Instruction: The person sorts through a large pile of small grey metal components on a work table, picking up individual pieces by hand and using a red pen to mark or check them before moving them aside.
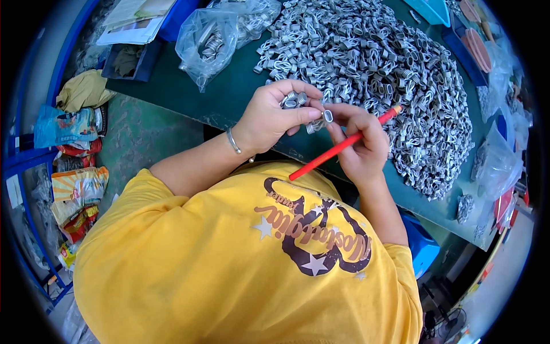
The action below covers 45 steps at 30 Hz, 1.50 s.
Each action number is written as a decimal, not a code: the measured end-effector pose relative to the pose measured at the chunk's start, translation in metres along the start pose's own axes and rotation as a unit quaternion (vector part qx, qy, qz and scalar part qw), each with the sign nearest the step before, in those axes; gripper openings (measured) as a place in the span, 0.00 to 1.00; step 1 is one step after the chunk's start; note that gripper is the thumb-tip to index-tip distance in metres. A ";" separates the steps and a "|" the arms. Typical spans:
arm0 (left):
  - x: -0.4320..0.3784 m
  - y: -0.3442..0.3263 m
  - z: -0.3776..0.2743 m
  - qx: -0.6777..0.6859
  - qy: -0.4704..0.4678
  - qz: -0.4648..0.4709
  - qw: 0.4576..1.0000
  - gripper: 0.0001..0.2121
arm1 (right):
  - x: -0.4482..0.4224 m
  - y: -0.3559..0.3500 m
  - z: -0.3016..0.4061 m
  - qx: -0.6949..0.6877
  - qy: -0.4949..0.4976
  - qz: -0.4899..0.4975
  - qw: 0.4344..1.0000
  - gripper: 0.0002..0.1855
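Note:
Several small silvery metal parts [290,103] sit in the curled fingers of my left hand [266,116]. Its thumb and forefinger reach toward one part with an oval opening [328,116]. The fingertips of my right hand [363,142] meet that same part from the other side. A red pencil [326,155] is also tucked in my right hand, slanting across the fingers with its tip pointing up and right. Just beyond both hands spreads a large heap of similar ribbed metal parts with looped ends [343,47], on a dark green tabletop [172,92].
Clear plastic bags of metal parts [210,43] lie at the back left, near a dark blue bin [129,62] and papers [137,19]. More bags [498,159] and a blue tray [466,51] line the right side. A blue rack [25,159] with packets stands at left.

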State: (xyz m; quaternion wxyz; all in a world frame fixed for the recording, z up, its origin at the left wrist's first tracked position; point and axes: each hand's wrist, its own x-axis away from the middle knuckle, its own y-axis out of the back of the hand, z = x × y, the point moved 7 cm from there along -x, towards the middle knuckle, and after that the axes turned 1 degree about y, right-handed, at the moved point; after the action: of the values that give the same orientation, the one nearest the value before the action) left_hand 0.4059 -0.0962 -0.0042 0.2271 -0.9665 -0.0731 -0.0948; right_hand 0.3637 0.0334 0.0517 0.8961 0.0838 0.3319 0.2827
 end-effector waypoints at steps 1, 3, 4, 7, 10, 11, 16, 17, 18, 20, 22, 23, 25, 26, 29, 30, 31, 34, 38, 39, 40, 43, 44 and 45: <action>-0.001 0.000 -0.001 -0.035 -0.010 0.001 0.999 0.11 | -0.003 -0.005 -0.002 0.002 -0.001 0.011 1.000 0.13; -0.002 0.002 0.002 -0.043 -0.020 -0.013 0.999 0.11 | -0.002 -0.009 -0.008 0.032 -0.010 0.020 0.999 0.13; -0.002 0.005 0.002 -0.053 -0.030 -0.026 0.998 0.11 | -0.002 -0.012 -0.013 0.061 -0.019 0.028 0.998 0.12; 0.001 0.006 -0.006 -0.090 -0.112 -0.032 0.989 0.10 | -0.006 -0.011 -0.018 0.166 0.020 0.022 0.986 0.12; 0.005 0.006 -0.017 -0.131 -0.201 -0.030 0.970 0.09 | -0.010 -0.016 -0.024 0.281 -0.035 0.058 0.957 0.13; 0.008 0.005 -0.021 -0.149 -0.249 -0.018 0.957 0.09 | -0.011 -0.020 -0.027 0.349 -0.067 0.082 0.931 0.13; 0.017 0.004 -0.034 -0.174 -0.309 -0.030 0.935 0.10 | -0.014 -0.023 -0.022 0.381 -0.045 0.073 0.921 0.14; 0.016 0.004 -0.035 -0.175 -0.308 -0.028 0.935 0.10 | -0.013 -0.022 -0.023 0.380 -0.047 0.071 0.921 0.14; 0.018 0.005 -0.037 -0.168 -0.325 -0.038 0.930 0.09 | -0.012 -0.022 -0.023 0.382 -0.037 0.070 0.921 0.13; 0.020 0.006 -0.040 -0.161 -0.341 -0.048 0.925 0.08 | -0.009 -0.020 -0.025 0.384 -0.029 0.070 0.920 0.13; 0.020 0.006 -0.042 -0.148 -0.352 -0.036 0.924 0.08 | -0.006 -0.016 -0.024 0.328 -0.017 0.053 0.943 0.14; 0.021 0.006 -0.041 -0.148 -0.351 -0.035 0.924 0.08 | -0.004 -0.015 -0.022 0.329 -0.018 0.052 0.943 0.14; 0.016 0.009 -0.034 -0.111 -0.297 -0.025 0.948 0.10 | 0.000 -0.006 -0.022 0.212 -0.080 0.009 0.974 0.15; 0.016 0.010 -0.033 -0.111 -0.296 -0.025 0.948 0.10 | 0.002 -0.002 -0.023 0.158 -0.081 -0.012 0.984 0.16; 0.004 0.013 -0.009 0.148 -0.119 0.027 0.981 0.12 | 0.002 0.008 -0.021 0.073 -0.074 -0.041 0.994 0.17; 0.001 0.012 0.001 0.233 -0.060 0.031 0.970 0.12 | 0.004 0.010 -0.021 0.053 -0.073 -0.043 0.995 0.19; -0.002 0.011 0.011 0.315 -0.001 0.034 0.948 0.13 | 0.004 0.011 -0.019 0.052 -0.071 -0.044 0.995 0.19; -0.005 0.010 0.016 0.361 0.042 0.059 0.930 0.12 | 0.003 0.014 -0.008 0.025 -0.025 -0.050 0.998 0.19; -0.003 0.008 0.018 0.308 0.075 0.035 0.948 0.12 | 0.004 0.017 0.001 0.034 0.011 -0.074 0.997 0.20; -0.003 0.006 0.017 0.282 0.088 0.038 0.955 0.13 | 0.004 0.017 0.001 0.034 0.010 -0.075 0.997 0.20; -0.001 0.002 0.016 0.268 0.117 -0.017 0.956 0.13 | 0.004 0.017 0.003 0.046 0.031 -0.067 0.996 0.20; 0.000 -0.011 0.008 0.059 0.093 0.076 0.991 0.12 | 0.005 0.015 0.005 0.051 0.051 -0.054 0.996 0.20; 0.000 -0.012 0.010 0.073 0.087 0.072 0.991 0.12 | 0.006 0.014 0.005 0.044 0.051 -0.047 0.997 0.20; 0.000 -0.011 0.012 0.073 0.087 0.072 0.991 0.12 | 0.005 0.014 0.005 0.044 0.051 -0.047 0.997 0.20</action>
State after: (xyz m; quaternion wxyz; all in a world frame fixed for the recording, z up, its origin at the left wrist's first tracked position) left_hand 0.4052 -0.0807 -0.0098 0.3091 -0.9380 0.0104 -0.1566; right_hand 0.3638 0.0477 0.0568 0.8859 0.0929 0.3927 0.2289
